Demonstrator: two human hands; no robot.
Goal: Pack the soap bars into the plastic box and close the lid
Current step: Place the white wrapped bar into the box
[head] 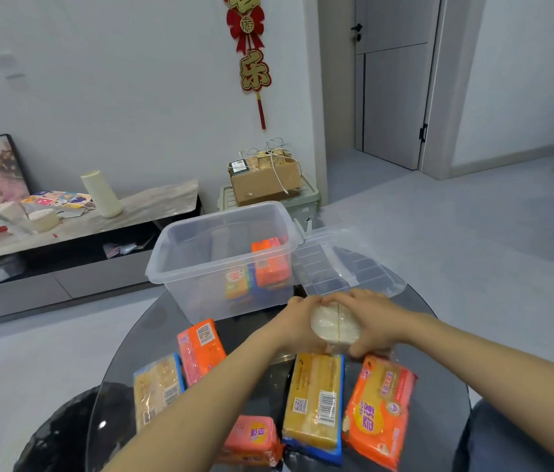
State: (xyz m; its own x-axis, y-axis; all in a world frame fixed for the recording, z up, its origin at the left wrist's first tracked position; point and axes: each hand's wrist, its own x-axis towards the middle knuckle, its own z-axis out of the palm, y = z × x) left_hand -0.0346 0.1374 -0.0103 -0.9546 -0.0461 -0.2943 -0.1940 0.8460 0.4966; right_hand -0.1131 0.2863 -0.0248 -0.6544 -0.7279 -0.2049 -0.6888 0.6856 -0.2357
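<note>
Near edge of the round glass tabletop [439,335]: five wrapped soap bars still unpacked. Pink bar [255,439] closest, then a yellow bar in blue-trimmed wrap [314,403] and an orange-wrapped bar [379,413] side by side at right, a pale yellow bar [156,386] and an orange/pink bar [200,349] at left.

Mid-table: left hand [297,323] and right hand [374,321] both clasp one white clear-wrapped soap [335,325], fingers curled round its ends, just short of the box.

Far edge: clear plastic box [221,257], open, at least two bars inside — orange one [270,262] leaning on the right wall, yellow-orange one [236,284] beside it. Lid [347,267] lies flat to the box's right, touching it.

Risks: slick film could let the white bar slip on the lift over the rim; forearms sit right above the loose bars and could sweep one off the edge; the leaning orange bar may foul the lid unless laid flat.

Print: barcodes, a QR code on the yellow bar. Wrapper characters are too blurred to read.
</note>
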